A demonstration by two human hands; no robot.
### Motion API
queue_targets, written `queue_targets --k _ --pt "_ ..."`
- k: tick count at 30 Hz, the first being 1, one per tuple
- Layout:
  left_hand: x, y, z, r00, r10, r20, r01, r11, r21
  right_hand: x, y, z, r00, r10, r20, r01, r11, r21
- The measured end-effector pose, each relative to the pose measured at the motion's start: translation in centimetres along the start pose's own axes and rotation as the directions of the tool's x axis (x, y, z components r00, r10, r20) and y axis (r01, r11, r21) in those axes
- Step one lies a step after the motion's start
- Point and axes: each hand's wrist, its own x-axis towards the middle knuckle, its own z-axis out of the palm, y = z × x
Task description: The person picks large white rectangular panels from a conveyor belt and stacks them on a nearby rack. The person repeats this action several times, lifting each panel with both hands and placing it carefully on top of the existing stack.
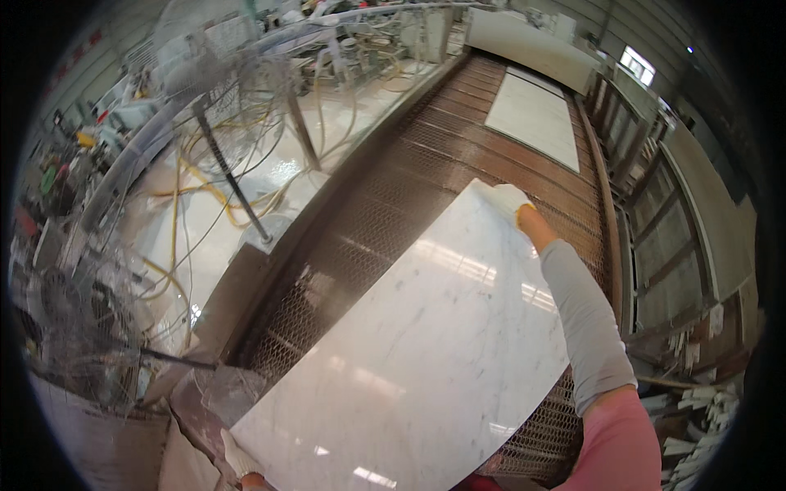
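Observation:
A large polished white marble slab [409, 344] with faint grey veins fills the middle, tilted over a brown wire-mesh conveyor belt [385, 204]. In a white glove, my right hand [509, 200] grips the slab's far corner, its fingers partly hidden. My left hand [237, 460], gloved too, holds the near left corner at the lower edge of the picture; most of its fingers are behind the stone. Bright reflections of roof lights lie on the slab's surface. Farther up the belt rests a second white slab [534, 119], flat and apart from mine.
A pale machine housing [532, 49] spans the belt's far end. Along the left runs a metal rail, with a wire-guarded fan [82, 319] and yellow hoses [176, 221] on the wet floor beyond. Racks [671, 237] and stacked stone strips [696, 425] line the right.

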Motion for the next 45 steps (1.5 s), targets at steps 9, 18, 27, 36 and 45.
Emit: queue_targets --k 9,18,27,36,45 --pt "-2.6 0.1 -7.0 0.895 0.278 -0.349 -0.068 0.858 0.509 -6.2 -6.4 -4.5 0.951 -0.039 -0.306 -0.014 0.985 -0.171" --pt "-19.9 3.2 -12.6 0.692 0.204 -0.693 -0.215 0.974 0.072 -23.6 -15.0 -4.2 0.887 -0.275 -0.370 0.451 0.683 0.574" --pt "-32.2 1.4 -30.8 0.430 0.050 -0.901 -0.734 0.600 -0.317 -39.5 -20.4 0.8 0.722 -0.605 -0.335 0.630 0.375 0.680" --pt "-49.1 -1.5 -46.3 0.044 0.154 -0.987 -0.911 0.412 0.023 -48.0 -25.4 17.0 0.640 -0.760 -0.110 0.502 0.306 0.809" --pt "-60.0 -5.3 -53.4 -0.359 -0.050 -0.932 -0.878 0.356 0.320 -52.3 -30.1 41.8 0.400 -0.908 -0.122 0.593 0.156 0.790"
